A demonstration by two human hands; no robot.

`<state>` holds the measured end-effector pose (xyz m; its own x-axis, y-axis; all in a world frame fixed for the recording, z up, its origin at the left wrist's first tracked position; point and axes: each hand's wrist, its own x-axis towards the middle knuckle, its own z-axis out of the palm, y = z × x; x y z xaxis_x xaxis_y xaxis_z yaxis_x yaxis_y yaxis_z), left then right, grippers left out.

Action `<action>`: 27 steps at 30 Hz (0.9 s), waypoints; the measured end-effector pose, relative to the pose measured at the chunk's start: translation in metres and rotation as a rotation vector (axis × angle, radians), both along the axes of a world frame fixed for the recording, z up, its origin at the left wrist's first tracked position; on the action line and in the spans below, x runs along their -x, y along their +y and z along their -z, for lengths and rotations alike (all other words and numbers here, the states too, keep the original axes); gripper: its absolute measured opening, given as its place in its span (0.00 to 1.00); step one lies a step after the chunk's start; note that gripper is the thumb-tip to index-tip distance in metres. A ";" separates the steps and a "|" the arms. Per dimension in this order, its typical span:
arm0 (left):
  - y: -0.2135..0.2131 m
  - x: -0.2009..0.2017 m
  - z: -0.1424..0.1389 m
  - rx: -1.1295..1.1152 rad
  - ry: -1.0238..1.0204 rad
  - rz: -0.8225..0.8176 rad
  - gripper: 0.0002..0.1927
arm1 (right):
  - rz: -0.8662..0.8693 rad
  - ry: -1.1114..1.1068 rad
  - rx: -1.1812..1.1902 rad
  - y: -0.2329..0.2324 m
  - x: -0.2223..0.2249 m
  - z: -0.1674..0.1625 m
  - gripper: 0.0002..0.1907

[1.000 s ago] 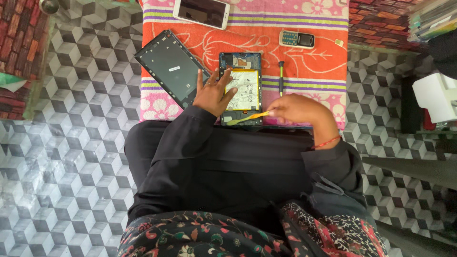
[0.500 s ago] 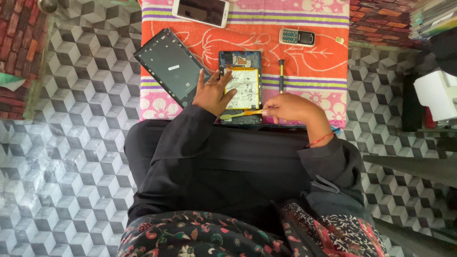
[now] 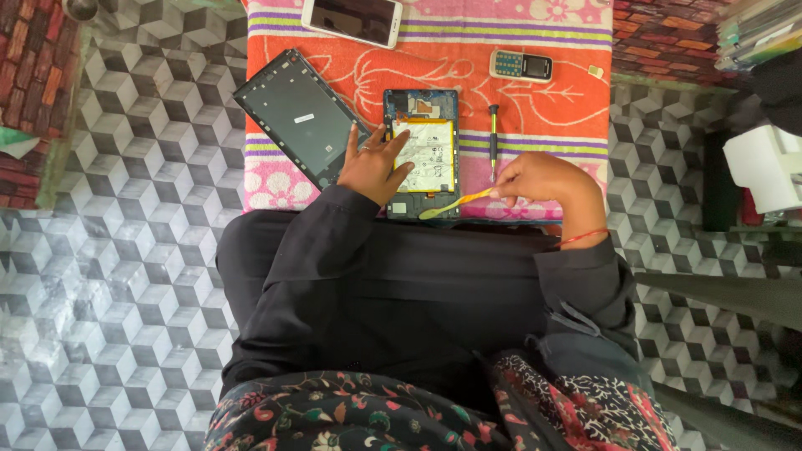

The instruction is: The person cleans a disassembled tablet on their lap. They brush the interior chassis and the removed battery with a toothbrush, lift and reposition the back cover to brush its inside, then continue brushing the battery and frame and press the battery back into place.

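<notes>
An opened tablet [image 3: 424, 150] with its pale battery and blue frame exposed lies on an orange patterned cloth [image 3: 551, 92]. My left hand [image 3: 374, 165] rests flat on the tablet's left side, fingers spread over the battery. My right hand [image 3: 543, 179] pinches a yellow plastic pry tool [image 3: 451, 205], whose tip sits at the tablet's near edge. A small screwdriver [image 3: 493, 138] lies just right of the tablet, beside my right hand. The dark detached back cover [image 3: 296, 115] lies at an angle left of the tablet.
A white smartphone [image 3: 352, 20] lies at the cloth's far edge, and a small keypad phone [image 3: 520, 64] at the far right. A white box-like object [image 3: 764, 167] stands at right. Patterned cube floor tiles [image 3: 109, 276] surround the cloth.
The yellow pry tool's tip has stayed at the tablet's near edge while my right hand shifted slightly. My left hand remains on the tablet.
</notes>
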<state>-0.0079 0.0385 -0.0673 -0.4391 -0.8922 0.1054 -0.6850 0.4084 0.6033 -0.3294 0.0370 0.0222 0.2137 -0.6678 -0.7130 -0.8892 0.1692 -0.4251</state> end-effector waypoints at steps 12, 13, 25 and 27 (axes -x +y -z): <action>0.002 0.000 0.004 0.007 -0.006 0.000 0.31 | 0.085 0.096 0.255 -0.003 0.029 -0.010 0.13; 0.002 0.000 0.004 0.012 -0.007 -0.003 0.31 | 0.073 0.140 0.317 -0.002 0.030 -0.012 0.14; 0.003 0.000 0.003 -0.028 -0.039 -0.002 0.32 | 0.111 0.140 0.335 -0.002 0.030 -0.015 0.15; 0.002 0.000 0.003 -0.022 -0.046 0.001 0.33 | 0.137 0.129 0.330 -0.002 0.031 -0.012 0.15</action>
<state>-0.0077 0.0409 -0.0707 -0.4440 -0.8936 0.0656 -0.7120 0.3963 0.5797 -0.3605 0.0353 0.0339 0.0287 -0.8821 -0.4703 -0.9175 0.1634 -0.3626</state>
